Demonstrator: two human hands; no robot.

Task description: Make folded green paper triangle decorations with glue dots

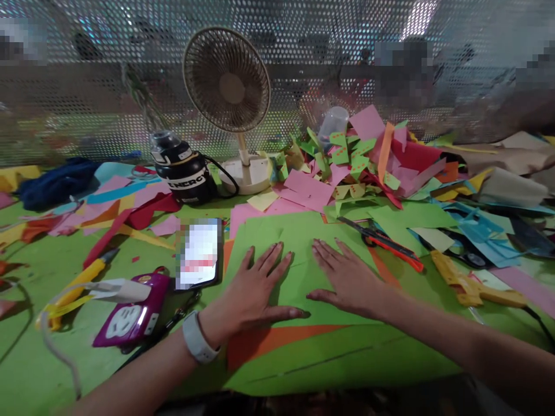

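A light green sheet of paper (299,231) lies in front of me, over an orange sheet (260,345) whose edges stick out below and at the sides. My left hand (255,286) rests flat on the green sheet with its fingers spread. On the same sheet, to the right, my right hand (344,274) also lies flat, thumb pointing left. Neither hand grips anything. Just beyond my right hand are a red-handled cutter knife (396,248) and what looks like dark scissors, partly overlapping, so I cannot make them out fully.
Left of the sheet lie a phone (199,254), a purple power socket (132,315) with a white plug, and a yellow cutter (84,283). Behind stand a black bottle (182,173) and a fan (232,86). Paper scraps (307,190) pile up; a yellow glue gun (463,280) lies right.
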